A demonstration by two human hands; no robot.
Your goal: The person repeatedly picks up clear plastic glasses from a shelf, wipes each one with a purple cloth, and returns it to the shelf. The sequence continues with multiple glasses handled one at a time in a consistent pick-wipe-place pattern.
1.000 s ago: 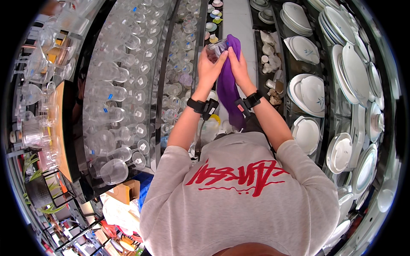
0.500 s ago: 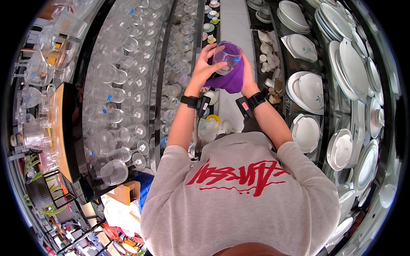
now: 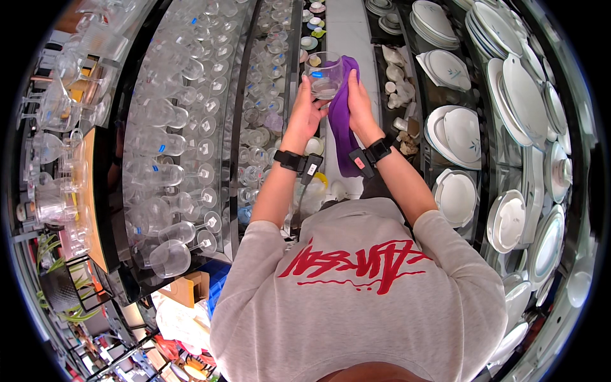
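Note:
A clear drinking glass (image 3: pixel 326 66) with a small blue sticker is held up between my hands, over the aisle. My left hand (image 3: pixel 307 114) is closed on its base, thumb along the side and fingers underneath. On the glass's other side, my right hand (image 3: pixel 361 109) grips a purple cloth (image 3: pixel 342 124). The cloth's top edge lies against the glass, and the rest hangs down to my right wrist. Part of my right fingers is hidden behind the cloth. Each wrist wears a black band with a small black device.
Rows of stemmed glasses (image 3: pixel 168 146) crowd the shelves on the left. To the right, shelves hold stacked white plates (image 3: pixel 453 137) and oval dishes (image 3: pixel 525 105). Small cups (image 3: pixel 309 42) line the aisle's left edge; white ceramic figures (image 3: pixel 398 86) stand on its right. A cardboard box (image 3: pixel 184 288) sits lower left.
The cloth has come out from around the glass and now hangs from my right hand. The glass has tilted more upright and moved slightly left and up, its base in my left hand.

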